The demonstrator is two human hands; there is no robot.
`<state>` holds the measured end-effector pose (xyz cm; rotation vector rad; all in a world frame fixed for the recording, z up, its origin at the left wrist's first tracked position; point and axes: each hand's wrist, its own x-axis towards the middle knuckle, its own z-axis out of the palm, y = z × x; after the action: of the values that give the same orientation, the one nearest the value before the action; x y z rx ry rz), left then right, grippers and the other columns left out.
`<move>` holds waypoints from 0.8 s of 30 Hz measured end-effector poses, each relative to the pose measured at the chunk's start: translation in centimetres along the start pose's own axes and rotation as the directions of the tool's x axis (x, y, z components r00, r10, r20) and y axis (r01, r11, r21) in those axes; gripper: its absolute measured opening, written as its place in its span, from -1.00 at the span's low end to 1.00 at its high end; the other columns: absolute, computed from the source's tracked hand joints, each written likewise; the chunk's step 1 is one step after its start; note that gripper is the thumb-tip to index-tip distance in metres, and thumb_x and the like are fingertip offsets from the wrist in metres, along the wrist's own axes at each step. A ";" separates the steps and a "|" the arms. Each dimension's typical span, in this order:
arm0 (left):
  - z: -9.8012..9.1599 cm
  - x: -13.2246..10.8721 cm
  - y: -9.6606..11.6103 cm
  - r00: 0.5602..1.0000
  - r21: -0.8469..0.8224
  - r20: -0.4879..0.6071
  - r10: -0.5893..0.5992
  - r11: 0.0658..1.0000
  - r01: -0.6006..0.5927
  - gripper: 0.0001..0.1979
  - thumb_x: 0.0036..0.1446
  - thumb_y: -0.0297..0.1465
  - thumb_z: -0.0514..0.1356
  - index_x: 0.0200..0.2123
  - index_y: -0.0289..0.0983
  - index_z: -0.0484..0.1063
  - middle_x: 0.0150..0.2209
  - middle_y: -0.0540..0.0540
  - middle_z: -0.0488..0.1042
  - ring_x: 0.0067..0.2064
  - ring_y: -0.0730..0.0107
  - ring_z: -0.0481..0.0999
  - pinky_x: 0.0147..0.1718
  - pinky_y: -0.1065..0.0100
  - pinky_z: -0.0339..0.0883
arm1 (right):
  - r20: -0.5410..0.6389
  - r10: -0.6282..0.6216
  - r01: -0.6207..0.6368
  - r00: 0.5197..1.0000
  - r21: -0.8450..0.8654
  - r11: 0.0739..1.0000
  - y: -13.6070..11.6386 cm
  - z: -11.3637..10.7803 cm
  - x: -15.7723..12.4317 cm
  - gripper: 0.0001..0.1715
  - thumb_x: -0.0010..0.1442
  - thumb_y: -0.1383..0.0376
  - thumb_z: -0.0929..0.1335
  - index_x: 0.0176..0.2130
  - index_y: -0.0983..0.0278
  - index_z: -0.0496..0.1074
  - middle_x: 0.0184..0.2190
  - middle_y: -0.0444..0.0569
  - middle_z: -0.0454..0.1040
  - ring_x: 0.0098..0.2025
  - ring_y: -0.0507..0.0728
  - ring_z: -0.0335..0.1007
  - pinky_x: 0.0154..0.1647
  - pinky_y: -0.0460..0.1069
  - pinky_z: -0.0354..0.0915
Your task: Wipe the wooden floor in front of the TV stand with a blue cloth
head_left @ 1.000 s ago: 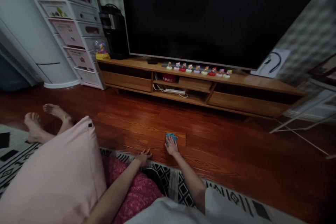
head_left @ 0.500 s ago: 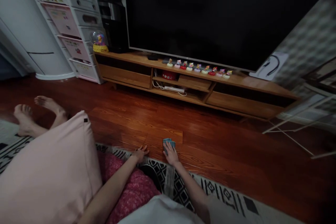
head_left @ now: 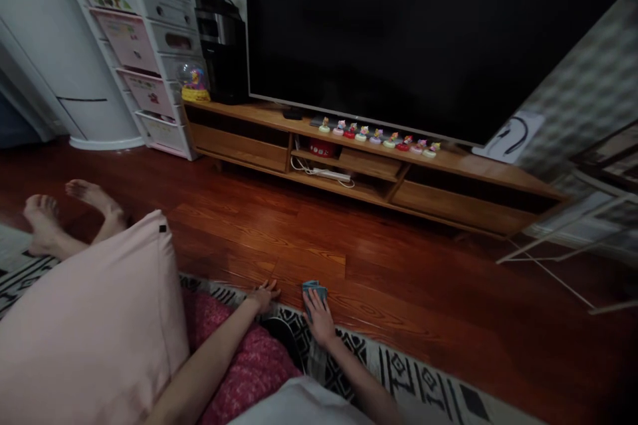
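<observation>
My right hand (head_left: 319, 320) lies flat on a small blue folded cloth (head_left: 314, 288) on the dark wooden floor (head_left: 399, 279), at the edge of the patterned rug (head_left: 399, 372). Its fingers press down on the cloth, with only the far end showing. My left hand (head_left: 262, 295) rests spread on the floor just to the left, holding nothing. A pink cushion (head_left: 94, 325) lies over my lap, and my bare feet (head_left: 60, 216) stick out to the left.
A low wooden TV stand (head_left: 448, 192) carries a large dark screen (head_left: 413, 33) and several small figurines (head_left: 379, 135). White drawer units (head_left: 144, 46) stand at the back left. A thin white metal frame (head_left: 573, 246) stands at the right.
My right hand has slid the blue cloth toward me, from farther out on the floor to the rug's edge. The left hand stayed put. The view tilted slightly.
</observation>
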<state>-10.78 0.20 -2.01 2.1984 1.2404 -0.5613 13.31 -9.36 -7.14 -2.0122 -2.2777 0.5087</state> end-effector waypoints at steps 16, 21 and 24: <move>-0.4 -0.4 0.1 0.999 0.033 0.021 -0.024 0.999 0.023 -0.24 0.13 -0.35 0.15 0.40 0.03 0.06 0.50 -0.06 -0.19 0.47 -0.05 -0.16 0.32 -0.21 -0.02 | 0.008 0.283 -0.282 0.959 -0.038 0.959 2.3 -6.3 7.0 -0.32 0.41 0.19 0.11 0.44 0.16 -0.02 0.49 -0.05 -0.17 0.50 0.13 -0.29 0.42 0.15 -0.13; -0.3 -0.3 0.2 1.000 0.019 0.018 -0.022 1.000 0.022 -0.23 0.12 -0.38 0.17 0.40 -0.02 0.09 0.49 -0.12 -0.19 0.47 -0.10 -0.17 0.31 -0.28 -0.07 | -0.023 0.070 -0.071 0.997 -0.033 0.997 1.6 -0.4 0.3 -0.32 0.41 0.11 0.12 0.44 0.07 -0.03 0.48 -0.12 -0.15 0.50 0.12 -0.31 0.45 0.14 -0.18; -0.2 -0.3 0.1 1.000 -0.006 0.012 -0.013 1.000 0.013 -0.25 0.13 -0.36 0.17 0.40 -0.04 0.10 0.49 -0.14 -0.21 0.47 -0.12 -0.18 0.31 -0.28 -0.07 | -0.059 0.032 -0.033 0.998 -0.030 0.999 2.5 1.4 -2.6 -0.34 0.42 0.10 0.09 0.44 0.03 -0.02 0.48 -0.15 -0.10 0.50 0.11 -0.28 0.45 0.14 -0.17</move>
<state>-10.77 0.09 -1.66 2.1804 1.2498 -0.5742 15.77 -11.92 -8.70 -2.0530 -2.2362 0.4129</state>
